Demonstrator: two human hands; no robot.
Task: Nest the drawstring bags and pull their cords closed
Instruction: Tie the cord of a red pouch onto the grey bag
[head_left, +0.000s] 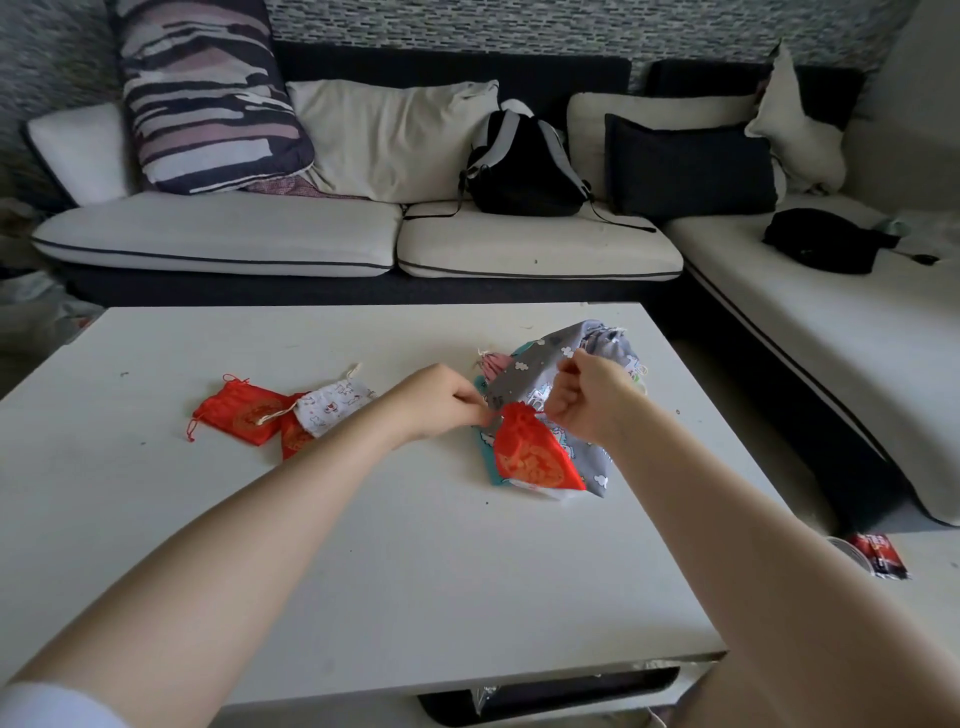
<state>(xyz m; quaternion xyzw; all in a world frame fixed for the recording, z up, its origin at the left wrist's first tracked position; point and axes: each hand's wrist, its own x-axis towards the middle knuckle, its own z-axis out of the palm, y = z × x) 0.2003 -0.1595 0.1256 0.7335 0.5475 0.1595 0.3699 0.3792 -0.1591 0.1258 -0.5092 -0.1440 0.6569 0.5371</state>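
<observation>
A red drawstring bag (530, 454) with a gold print lies on the white table (363, 545), its mouth gathered. My left hand (441, 402) pinches the cord on the left of that mouth, and my right hand (587, 397) pinches the cord on the right. Beneath the red bag lies a large grey printed bag (545, 364), with a teal bag edge (488, 467) and a pink bag (491, 364) peeking out around it. Further left on the table sit another red bag (239, 415) and a small white printed bag (332, 405).
A white and dark corner sofa (519, 244) runs behind and to the right of the table, with cushions, a black backpack (524, 166) and a black pouch (826, 241). A red packet (878, 556) lies on a surface at the lower right.
</observation>
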